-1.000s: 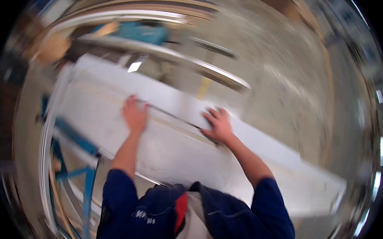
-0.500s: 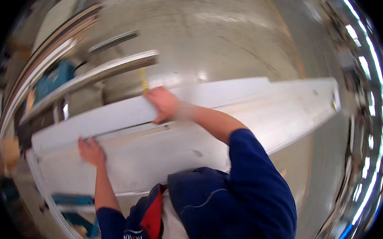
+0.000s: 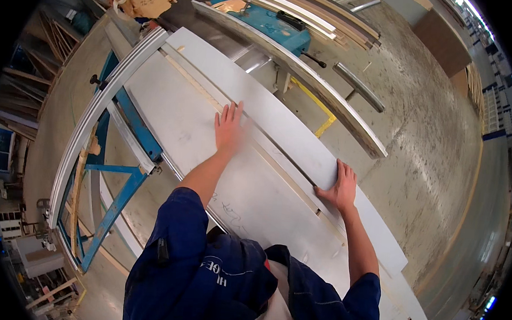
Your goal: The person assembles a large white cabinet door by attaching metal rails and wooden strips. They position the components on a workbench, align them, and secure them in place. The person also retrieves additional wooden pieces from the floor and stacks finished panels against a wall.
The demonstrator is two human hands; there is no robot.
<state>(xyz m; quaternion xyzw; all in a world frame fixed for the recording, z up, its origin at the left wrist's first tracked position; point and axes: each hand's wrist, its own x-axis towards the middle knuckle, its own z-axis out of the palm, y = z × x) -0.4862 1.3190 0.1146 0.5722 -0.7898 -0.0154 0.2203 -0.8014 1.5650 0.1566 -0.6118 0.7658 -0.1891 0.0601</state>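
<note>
Grip, left hand (image 3: pixel 228 128): flat and unclenched, palm down, fingers spread and pointing away from the body; it presses on the wide white panel (image 3: pixel 210 152) and grasps nothing.
Grip, right hand (image 3: pixel 340 190): open, fingers curled lightly over the near edge of the narrow white strip (image 3: pixel 281 123), thumb towards the seam; it rests on the strip rather than closing around it.
Wide white panel: large flat sheet lying on the saw table, running diagonally from upper left to lower right; faint pencil marks show near the left elbow.
Narrow white strip: long board lying just beside the wide panel on its far side, parallel to it, with a thin pale gap between the two.
Seam: a wood-coloured line between panel and strip; the left hand's fingertips reach it, and the right hand sits across it.
Blue frame (image 3: pixel 125 170): steel support under the table's left edge, with a pale metal rail (image 3: pixel 96 114) curving along it.
Fence (image 3: pixel 306 81): long grey metal bar beyond the strip, well apart from both hands.
Teal machine body (image 3: pixel 274 27): behind the fence, at the top of the view.
Floor (image 3: pixel 424 145): bare grey concrete with a yellow painted line.
Clothing: dark blue work jacket with short sleeves; both forearms are bare.
</note>
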